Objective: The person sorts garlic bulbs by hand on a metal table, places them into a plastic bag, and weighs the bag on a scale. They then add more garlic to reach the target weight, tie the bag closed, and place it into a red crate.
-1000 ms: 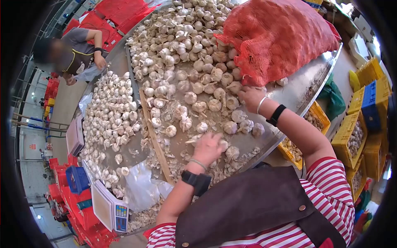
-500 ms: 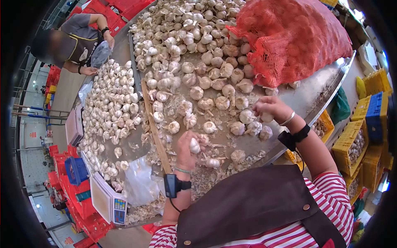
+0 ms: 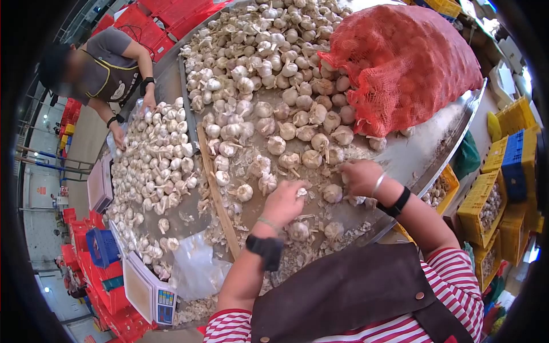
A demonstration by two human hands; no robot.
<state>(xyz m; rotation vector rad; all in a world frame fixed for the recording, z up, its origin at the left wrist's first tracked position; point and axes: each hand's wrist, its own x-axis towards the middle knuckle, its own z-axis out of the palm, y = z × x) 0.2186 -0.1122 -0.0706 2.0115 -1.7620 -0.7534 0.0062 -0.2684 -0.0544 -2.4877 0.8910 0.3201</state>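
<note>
My left hand (image 3: 286, 201) is closed over the loose garlic, a bit of white garlic (image 3: 301, 192) showing at its fingertips. To its right, my right hand (image 3: 361, 178) reaches down with bent fingers onto garlic bulbs; what lies under the fingers is mostly hidden. A bulb (image 3: 332, 193) sits between the two hands. Below them are more bulbs (image 3: 298, 231) among papery peelings. The large garlic pile (image 3: 257, 51) spreads behind, beside a red mesh sack (image 3: 406, 63) full of bulbs.
A wooden strip (image 3: 214, 188) divides the table from whiter garlic (image 3: 157, 154) at left. A co-worker (image 3: 114, 68) has both hands there. A plastic bag (image 3: 197, 263) and a scale (image 3: 150, 291) sit at lower left. Yellow crates (image 3: 480, 200) stand right.
My left hand has moved right and up, my right hand left and down, so they are closer together. The co-worker's hands have moved onto the garlic. The whole view has shifted slightly.
</note>
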